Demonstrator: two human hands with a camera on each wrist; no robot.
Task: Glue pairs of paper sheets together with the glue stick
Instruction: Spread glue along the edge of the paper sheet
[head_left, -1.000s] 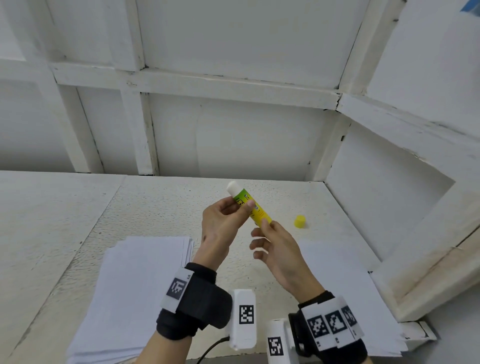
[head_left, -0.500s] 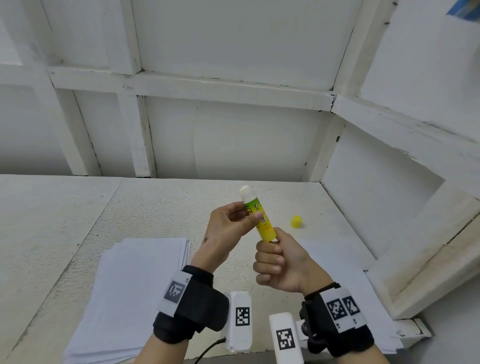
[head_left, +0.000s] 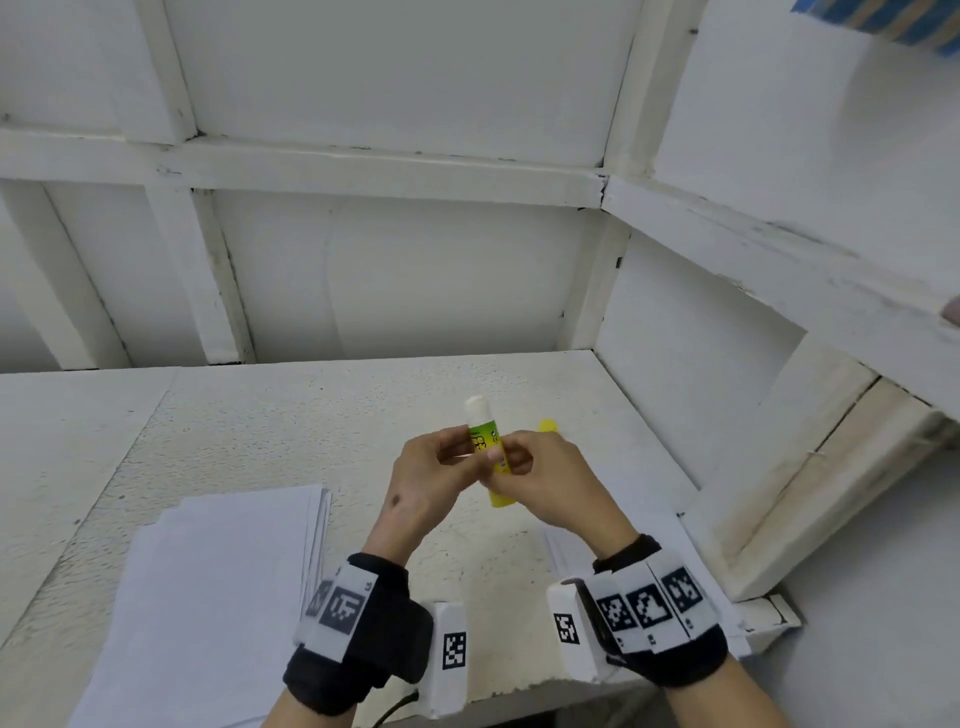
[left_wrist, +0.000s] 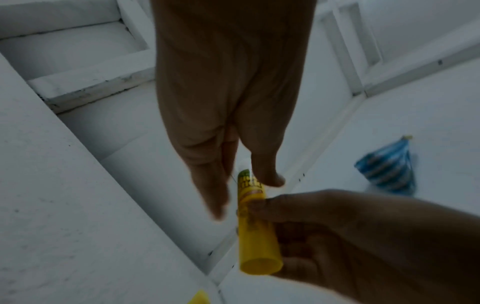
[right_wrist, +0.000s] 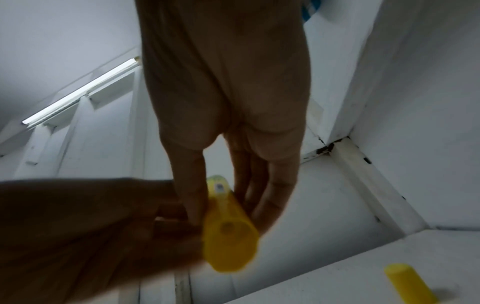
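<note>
So right now I've got the glue stick (head_left: 491, 457) held up off the table (head_left: 270, 415), roughly upright with the white glue end poking out the top, cap off. My left hand (head_left: 426, 480) pinches the upper part of the tube at the green label, and my right hand (head_left: 550, 480) curls round the lower yellow body, so both hands are on it. The yellow cap (head_left: 547, 426) sits on the table just behind the stick, the paper stack (head_left: 218, 582) lies on the table to the stick's left, nearer me, and more sheets (head_left: 701, 566) lie to its right. Handling-wise I'd guess it's a light, stiff plastic tube, smooth and a bit slippery, so I'd hold it by the body, never by the soft exposed glue tip, which I'd expect to smear or dent. Paper's floppy, so I'd probably pin it flat while rubbing.
</note>
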